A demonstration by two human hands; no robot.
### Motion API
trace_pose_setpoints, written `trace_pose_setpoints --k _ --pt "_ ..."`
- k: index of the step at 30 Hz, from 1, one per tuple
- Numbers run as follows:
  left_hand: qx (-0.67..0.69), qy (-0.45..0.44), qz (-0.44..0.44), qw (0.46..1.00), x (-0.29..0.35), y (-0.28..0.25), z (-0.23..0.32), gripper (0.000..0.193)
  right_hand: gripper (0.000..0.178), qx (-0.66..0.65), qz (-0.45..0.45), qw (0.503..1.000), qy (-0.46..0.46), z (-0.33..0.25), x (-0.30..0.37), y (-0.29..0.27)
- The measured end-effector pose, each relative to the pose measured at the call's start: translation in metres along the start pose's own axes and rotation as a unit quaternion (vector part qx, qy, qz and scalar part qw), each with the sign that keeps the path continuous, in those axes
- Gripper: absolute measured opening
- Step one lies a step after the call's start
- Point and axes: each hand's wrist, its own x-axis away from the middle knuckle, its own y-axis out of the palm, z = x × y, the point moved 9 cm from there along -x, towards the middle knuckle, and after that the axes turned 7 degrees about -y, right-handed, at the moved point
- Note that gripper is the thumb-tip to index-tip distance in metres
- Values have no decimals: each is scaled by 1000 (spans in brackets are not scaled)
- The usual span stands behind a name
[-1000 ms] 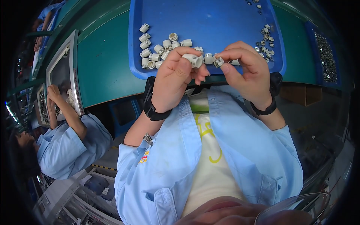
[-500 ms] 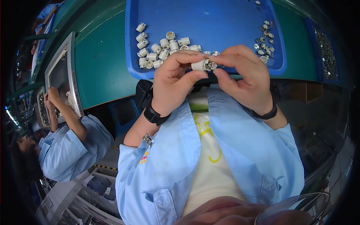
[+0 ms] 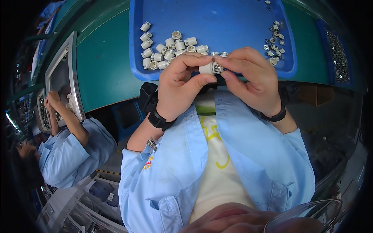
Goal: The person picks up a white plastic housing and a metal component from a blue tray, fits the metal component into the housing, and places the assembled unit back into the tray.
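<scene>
Over the near edge of a blue tray (image 3: 136, 70), my left hand (image 3: 175, 85) pinches a white ceramic lamp holder (image 3: 205, 69) between thumb and fingers. The lamp holder lies sideways, its end pointing right. At that end, my right hand (image 3: 254, 79) has thumb and fingertips closed around a small metal-and-white insert (image 3: 217, 68). The insert sits against the lamp holder; my right fingertips partly hide it. Behind my left hand, several more white lamp holders (image 3: 169, 43) are gathered in the tray. Small metal-and-white pieces (image 3: 280, 51) lie scattered along its right side.
Beyond the tray on the right stands a blue bin (image 3: 337, 58) of small metal parts. On the left, a co-worker's hands (image 3: 54, 100) work at a metal-framed tray (image 3: 74, 70). The tray rests on a green tabletop (image 3: 103, 66). A cardboard box (image 3: 320, 95) is below on the right.
My right fingers have shifted slightly left, and the metal-and-white insert now sits closer to the lamp holder's end. My left hand keeps its grip almost unmoved.
</scene>
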Motion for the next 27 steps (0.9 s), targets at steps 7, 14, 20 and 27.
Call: trace_pose_setpoints --k 7,14,20,27 --pt "-33 23 5 999 2 1 4 33 30 -11 -8 1000 5 2 1 0" --pt "-120 64 22 991 3 0 16 31 25 -52 0 998 22 5 -2 -2" --pt "-114 40 32 992 4 -1 14 29 22 -14 -16 1000 -9 -1 -6 -3" --pt "-72 25 35 996 6 0 8 29 21 -20 -19 1000 -10 -1 -3 -2"
